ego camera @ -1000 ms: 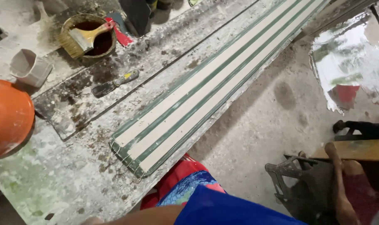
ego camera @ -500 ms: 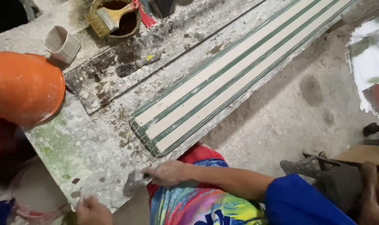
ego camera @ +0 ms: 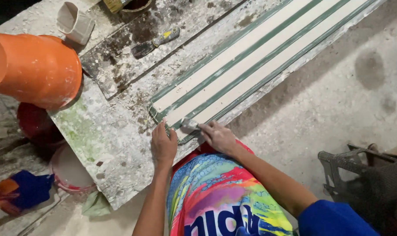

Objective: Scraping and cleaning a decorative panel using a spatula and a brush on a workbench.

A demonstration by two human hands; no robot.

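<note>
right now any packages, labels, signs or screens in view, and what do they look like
No packages, labels, signs or screens show.
Only lettering: large white print on the person's multicoloured shorts, bottom centre, below the left hand and right hand at the near end of the long green and cream striped moulding.

The long green-and-cream striped moulding (ego camera: 259, 65) runs out past the top edge, its far end unseen. The right hand (ego camera: 218, 136) covers whatever small pale tool it grips. The orange bucket (ego camera: 34, 70) is cut off at left.
</note>
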